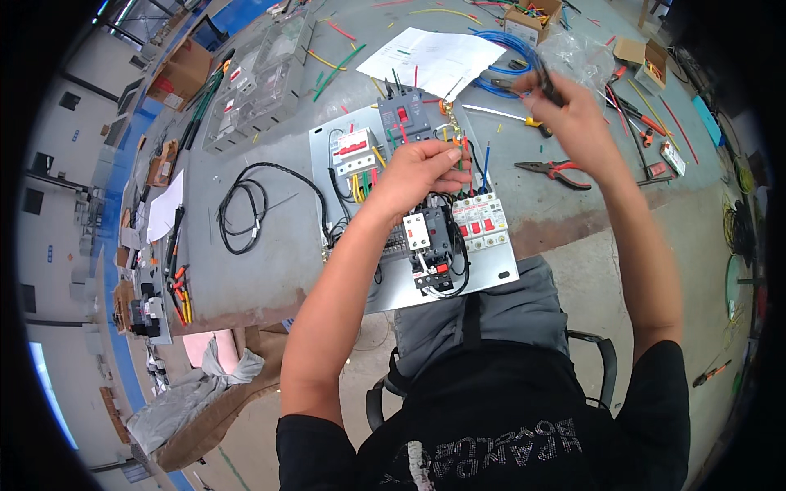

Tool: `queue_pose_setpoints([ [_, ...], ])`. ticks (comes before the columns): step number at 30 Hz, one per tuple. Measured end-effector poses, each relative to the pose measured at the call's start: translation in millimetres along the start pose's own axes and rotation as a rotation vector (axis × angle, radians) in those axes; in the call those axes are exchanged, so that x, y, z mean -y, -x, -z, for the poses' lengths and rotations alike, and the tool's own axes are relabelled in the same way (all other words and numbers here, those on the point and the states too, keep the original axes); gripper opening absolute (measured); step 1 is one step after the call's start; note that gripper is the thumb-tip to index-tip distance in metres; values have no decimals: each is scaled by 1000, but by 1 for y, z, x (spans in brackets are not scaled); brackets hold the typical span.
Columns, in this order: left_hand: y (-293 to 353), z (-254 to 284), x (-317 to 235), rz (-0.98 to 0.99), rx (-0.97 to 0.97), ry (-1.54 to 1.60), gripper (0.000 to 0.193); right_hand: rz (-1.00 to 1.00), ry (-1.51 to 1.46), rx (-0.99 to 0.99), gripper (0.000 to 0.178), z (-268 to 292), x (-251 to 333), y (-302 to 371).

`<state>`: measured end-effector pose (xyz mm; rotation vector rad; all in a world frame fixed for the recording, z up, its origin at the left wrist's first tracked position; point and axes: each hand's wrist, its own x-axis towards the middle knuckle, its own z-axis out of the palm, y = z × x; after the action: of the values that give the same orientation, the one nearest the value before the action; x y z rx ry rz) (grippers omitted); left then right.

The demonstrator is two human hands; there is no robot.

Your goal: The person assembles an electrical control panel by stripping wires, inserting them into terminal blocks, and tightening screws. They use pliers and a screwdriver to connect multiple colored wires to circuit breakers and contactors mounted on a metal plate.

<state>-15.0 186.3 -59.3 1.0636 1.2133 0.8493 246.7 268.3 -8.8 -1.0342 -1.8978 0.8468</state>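
Right hand, closed: we recorded it wrapped around a dark hand tool, too blurred for us to name, raised over the bench and well apart from the wiring, perhaps to leave the other hand room. Left hand: fingers curled, thumb and forefinger narrowly set; we could not tell whether a wire was pinched there. It hung above the metal mounting plate, among upright wire ends, presumably to steady or sort them. On the plate we listed a black contactor, a row of small breakers and a larger grey breaker. The plate lay at the bench's near edge, we judged, for easy reach. Beyond it we entered red-handled pliers, a screwdriver, likely left close for quick pickup, a paper sheet and a blue wire coil.
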Motion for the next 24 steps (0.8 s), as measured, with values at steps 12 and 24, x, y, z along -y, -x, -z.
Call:
queue_pose_setpoints([
  [12,-3,-3,-4,-90,-210,-216,24,-18,286,343,24,-35,-6,64],
  [24,17,9,-3,-24,-39,-45,23,93,731,218,36,-57,6,52],
])
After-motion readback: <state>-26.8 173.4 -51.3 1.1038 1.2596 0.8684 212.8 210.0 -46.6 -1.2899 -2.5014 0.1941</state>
